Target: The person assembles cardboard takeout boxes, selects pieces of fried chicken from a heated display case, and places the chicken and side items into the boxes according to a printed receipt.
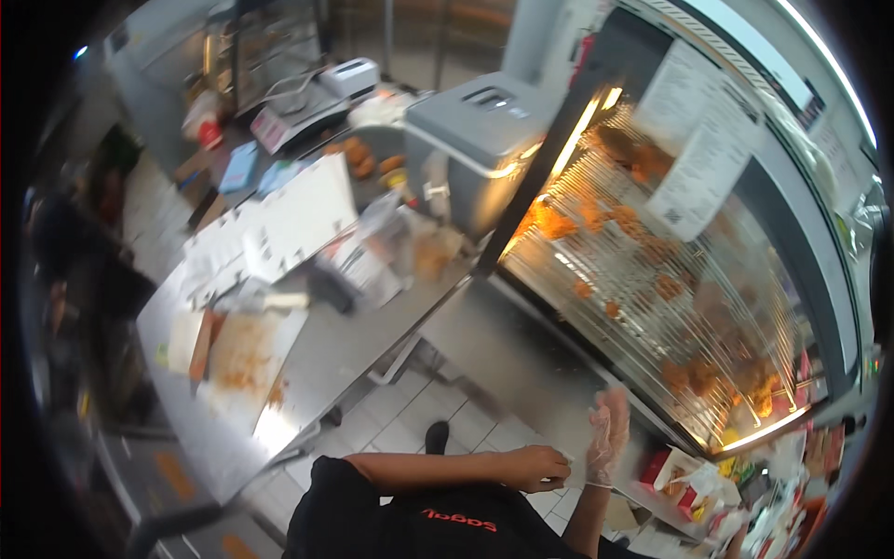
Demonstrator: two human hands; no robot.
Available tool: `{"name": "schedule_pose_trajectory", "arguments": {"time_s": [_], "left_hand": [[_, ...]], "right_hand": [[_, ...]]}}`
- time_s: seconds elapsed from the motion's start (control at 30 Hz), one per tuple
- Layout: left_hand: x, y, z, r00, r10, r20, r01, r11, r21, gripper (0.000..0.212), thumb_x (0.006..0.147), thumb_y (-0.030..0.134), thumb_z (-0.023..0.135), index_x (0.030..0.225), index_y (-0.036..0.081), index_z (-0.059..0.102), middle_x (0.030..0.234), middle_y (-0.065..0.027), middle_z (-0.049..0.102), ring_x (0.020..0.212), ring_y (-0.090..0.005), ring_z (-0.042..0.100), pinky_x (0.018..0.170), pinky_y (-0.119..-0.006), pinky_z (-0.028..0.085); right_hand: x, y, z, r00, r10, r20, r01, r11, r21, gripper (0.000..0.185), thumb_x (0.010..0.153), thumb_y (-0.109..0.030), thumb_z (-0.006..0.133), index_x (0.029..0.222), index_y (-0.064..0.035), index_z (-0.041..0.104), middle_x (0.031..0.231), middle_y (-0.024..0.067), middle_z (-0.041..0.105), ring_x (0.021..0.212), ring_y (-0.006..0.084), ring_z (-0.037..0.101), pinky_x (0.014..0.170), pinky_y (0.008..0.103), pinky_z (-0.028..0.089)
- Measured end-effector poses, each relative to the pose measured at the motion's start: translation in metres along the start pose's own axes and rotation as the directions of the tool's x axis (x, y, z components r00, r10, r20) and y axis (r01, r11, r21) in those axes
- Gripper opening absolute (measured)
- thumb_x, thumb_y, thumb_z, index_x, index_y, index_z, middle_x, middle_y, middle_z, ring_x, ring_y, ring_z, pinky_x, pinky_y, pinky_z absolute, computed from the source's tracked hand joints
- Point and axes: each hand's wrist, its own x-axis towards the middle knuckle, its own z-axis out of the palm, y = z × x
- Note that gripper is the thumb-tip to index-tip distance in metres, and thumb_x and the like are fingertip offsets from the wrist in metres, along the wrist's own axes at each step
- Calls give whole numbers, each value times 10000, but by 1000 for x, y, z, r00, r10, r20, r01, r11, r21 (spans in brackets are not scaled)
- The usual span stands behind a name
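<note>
My left hand is bare, its fingers curled in front of the black shirt; a small pale edge shows by its fingertips, too blurred to name. Just to its right rises my right hand in a clear plastic glove, fingers pointing up and close together, and I cannot tell whether anything is in it. Both are near the edge of a steel counter. Beyond them stands a lit warming cabinet with pieces of fried food on wire racks. Paper slips hang on its upper part.
On the steel table at left lie a stained cutting board, a knife, white paper sheets and plastic bags. Behind are a grey lidded container and a scale. Packages crowd the lower right. A person stands far left.
</note>
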Motion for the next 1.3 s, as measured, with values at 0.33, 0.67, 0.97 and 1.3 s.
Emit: {"name": "schedule_pose_trajectory", "arguments": {"time_s": [0.33, 0.67, 0.97, 1.3], "left_hand": [[-80, -24, 81, 751, -605, 266, 528, 791, 309, 562, 742, 354, 788, 1173, 58, 584, 1042, -161, 686, 1026, -365, 651, 864, -467, 508], [-27, 37, 238, 744, -567, 353, 374, 792, 483, 568, 765, 392, 760, 1166, 35, 576, 1027, -200, 673, 996, -392, 646, 845, -493, 505], [48, 142, 448, 658, -242, 713, 120, 969, 218, 679, 749, 409, 777, 1276, 50, 543, 1123, -228, 646, 1054, -394, 623, 887, -479, 491], [146, 169, 606, 226, -188, 956, -180, 956, 230, 567, 774, 364, 760, 1216, 57, 582, 1051, -210, 667, 1000, -396, 637, 847, -481, 497]], "right_hand": [[-76, 67, -64, 784, 237, 574, 150, 825, -546, 475, 854, -348, 718, 1172, -7, 632, 1104, 177, 683, 920, 233, 686, 820, 384, 544], [-307, 121, -264, 884, 337, 326, -58, 768, -638, 537, 827, -363, 736, 1225, -19, 627, 1124, 192, 681, 944, 289, 690, 860, 394, 530], [-474, 115, -438, 909, 416, -27, -337, 695, -635, 527, 819, -331, 761, 1212, -11, 617, 1006, 172, 718, 965, 276, 701, 836, 377, 547], [-574, 155, -559, 732, 462, -501, -638, 723, -265, 455, 883, -294, 685, 1224, -1, 613, 1043, 197, 699, 962, 286, 689, 858, 381, 538]]}}
